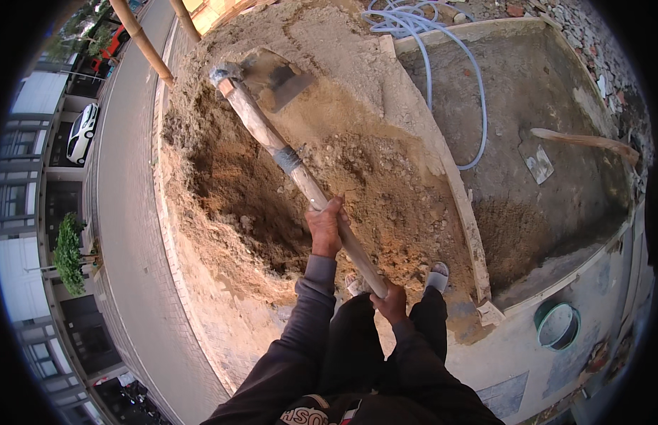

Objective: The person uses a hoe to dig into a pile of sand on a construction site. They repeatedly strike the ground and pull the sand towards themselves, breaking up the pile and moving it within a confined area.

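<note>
A long-handled hoe (269, 138) slants from lower centre to upper left, its metal blade above a heap of sand (364, 163). My left hand (324, 227) is closed around the middle of the wooden handle. Lower down, my right hand (391, 301) grips the handle's near end. Dark tape wraps the handle partway up, and more wrapping covers the joint at its head. Sand sits on or just behind the blade; whether the blade touches the heap I cannot tell. My feet stand at the near edge of the sand.
Right of the sand lies a wood-edged mixing trough (513, 142) with a second hoe (584, 142) in it. A pale hose (477, 78) loops over its far side. A round bucket (557, 326) stands at the lower right. Bamboo poles (141, 42) rise upper left, beside a paved road (127, 177).
</note>
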{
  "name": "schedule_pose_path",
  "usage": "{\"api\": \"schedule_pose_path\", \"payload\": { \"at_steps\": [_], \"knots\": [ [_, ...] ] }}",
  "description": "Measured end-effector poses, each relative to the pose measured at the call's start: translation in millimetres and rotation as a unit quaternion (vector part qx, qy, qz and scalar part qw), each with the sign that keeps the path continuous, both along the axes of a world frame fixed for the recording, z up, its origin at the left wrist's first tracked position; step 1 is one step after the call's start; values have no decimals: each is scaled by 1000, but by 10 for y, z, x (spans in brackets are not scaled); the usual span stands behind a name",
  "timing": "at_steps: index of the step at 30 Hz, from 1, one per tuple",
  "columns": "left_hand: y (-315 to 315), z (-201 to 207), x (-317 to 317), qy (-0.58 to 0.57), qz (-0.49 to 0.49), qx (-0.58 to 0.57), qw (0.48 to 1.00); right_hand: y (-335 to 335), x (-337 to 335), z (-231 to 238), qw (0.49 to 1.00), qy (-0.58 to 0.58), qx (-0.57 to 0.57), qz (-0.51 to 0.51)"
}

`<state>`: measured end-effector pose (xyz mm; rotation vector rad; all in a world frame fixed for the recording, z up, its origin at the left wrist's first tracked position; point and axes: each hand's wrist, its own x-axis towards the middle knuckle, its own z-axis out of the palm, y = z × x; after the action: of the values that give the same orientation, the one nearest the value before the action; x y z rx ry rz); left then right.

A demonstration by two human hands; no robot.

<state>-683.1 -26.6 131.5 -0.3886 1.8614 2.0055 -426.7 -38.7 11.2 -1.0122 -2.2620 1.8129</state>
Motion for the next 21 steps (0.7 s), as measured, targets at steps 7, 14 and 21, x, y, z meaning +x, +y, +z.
{"api": "schedule_pose_path", "payload": {
  "at_steps": [7,14,21],
  "knots": [
    [672,821,-1104,84,-103,-13,991,419,-1120,636,998,34,-53,-29],
    [457,-730,-1318,-83,-159,-148,972,-192,-993,636,973,-88,-211,-44],
    [-175,-1404,-508,-183,-129,-89,971,-684,-100,231,987,-144,-49,-55]
  ]
}}
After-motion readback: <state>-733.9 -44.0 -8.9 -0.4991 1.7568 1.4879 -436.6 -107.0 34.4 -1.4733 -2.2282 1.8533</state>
